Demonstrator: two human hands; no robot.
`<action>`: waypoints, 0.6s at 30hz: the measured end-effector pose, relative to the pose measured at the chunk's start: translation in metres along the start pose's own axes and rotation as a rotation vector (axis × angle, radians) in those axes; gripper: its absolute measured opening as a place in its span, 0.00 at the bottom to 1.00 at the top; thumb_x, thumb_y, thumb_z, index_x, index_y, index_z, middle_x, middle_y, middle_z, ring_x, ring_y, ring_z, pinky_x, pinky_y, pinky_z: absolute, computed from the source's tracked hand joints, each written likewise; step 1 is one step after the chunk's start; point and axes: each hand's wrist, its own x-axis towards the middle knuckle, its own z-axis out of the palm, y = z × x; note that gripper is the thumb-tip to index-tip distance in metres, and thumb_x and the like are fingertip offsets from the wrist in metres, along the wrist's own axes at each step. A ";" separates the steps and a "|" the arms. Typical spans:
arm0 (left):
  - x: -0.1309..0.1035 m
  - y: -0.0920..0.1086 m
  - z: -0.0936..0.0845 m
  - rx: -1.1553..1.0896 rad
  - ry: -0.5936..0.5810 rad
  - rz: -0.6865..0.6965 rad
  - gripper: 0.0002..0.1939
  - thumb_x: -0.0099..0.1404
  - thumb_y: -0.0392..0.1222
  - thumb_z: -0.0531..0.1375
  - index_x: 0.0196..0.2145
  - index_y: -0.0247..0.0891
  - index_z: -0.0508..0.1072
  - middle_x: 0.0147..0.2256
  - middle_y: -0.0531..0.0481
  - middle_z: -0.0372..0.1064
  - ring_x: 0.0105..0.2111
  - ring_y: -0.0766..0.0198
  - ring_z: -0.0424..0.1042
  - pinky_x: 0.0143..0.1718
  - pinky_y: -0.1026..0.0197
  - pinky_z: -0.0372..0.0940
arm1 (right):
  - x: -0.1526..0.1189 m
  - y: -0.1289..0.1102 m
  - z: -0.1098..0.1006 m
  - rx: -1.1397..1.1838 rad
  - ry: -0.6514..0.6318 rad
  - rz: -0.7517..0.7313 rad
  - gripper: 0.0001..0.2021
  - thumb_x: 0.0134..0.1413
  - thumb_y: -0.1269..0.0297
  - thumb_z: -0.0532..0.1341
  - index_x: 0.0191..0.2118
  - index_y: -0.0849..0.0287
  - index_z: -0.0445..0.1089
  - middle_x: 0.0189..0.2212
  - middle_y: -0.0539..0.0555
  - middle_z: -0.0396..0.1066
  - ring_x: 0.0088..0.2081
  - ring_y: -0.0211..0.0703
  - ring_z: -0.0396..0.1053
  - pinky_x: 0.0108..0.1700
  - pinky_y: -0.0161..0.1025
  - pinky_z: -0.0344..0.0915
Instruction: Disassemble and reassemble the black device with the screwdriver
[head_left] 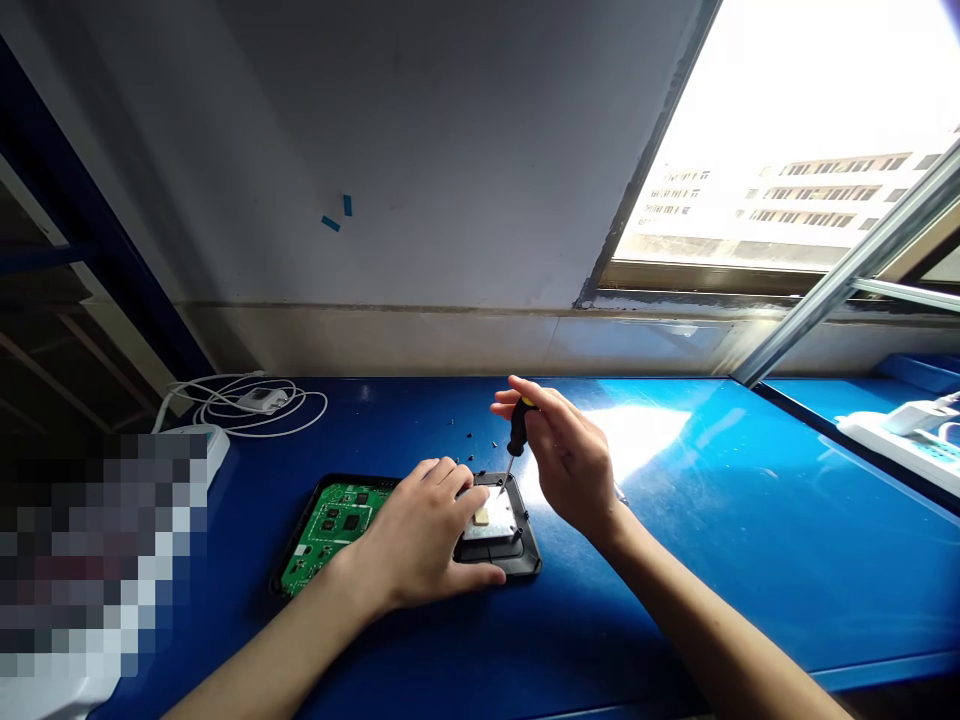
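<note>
A black plastic housing [532,552] lies flat on the blue table, with a green circuit board [330,530] in its left part and a silver metal plate [491,527] on its right. On the plate is a small beige pad [481,517]. My left hand [424,530] rests spread over the housing's middle, its fingers at the plate's left edge, hiding part of the board. Between the fingers of my right hand [574,460] is a screwdriver [518,428] with a black and yellow handle. It stands tilted, its tip at the plate's upper right area.
Several small dark screws [470,436] lie on the blue table [675,560] behind the housing. A coiled white cable with an adapter [262,400] sits at the back left. At the far right is a white power strip [900,440]. A wall and window [750,200] stand behind.
</note>
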 end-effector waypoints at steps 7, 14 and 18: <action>-0.002 0.000 0.000 -0.017 0.005 0.004 0.31 0.59 0.63 0.71 0.51 0.40 0.73 0.47 0.44 0.71 0.49 0.47 0.68 0.53 0.44 0.66 | 0.004 0.004 -0.005 -0.176 0.144 -0.037 0.03 0.63 0.64 0.68 0.43 0.51 0.77 0.33 0.49 0.66 0.30 0.39 0.71 0.31 0.39 0.74; -0.001 0.000 0.000 -0.016 -0.005 0.001 0.31 0.60 0.63 0.71 0.51 0.40 0.73 0.46 0.44 0.70 0.47 0.48 0.68 0.53 0.44 0.66 | -0.002 0.005 -0.002 -0.014 -0.008 0.003 0.24 0.73 0.70 0.52 0.70 0.44 0.59 0.52 0.56 0.73 0.44 0.43 0.79 0.38 0.41 0.79; -0.001 0.000 0.000 -0.020 -0.006 0.001 0.31 0.60 0.63 0.70 0.51 0.39 0.73 0.47 0.44 0.70 0.47 0.47 0.67 0.52 0.43 0.66 | 0.002 0.005 -0.003 -0.109 0.039 -0.047 0.24 0.64 0.68 0.67 0.63 0.44 0.69 0.41 0.51 0.74 0.36 0.40 0.75 0.37 0.40 0.77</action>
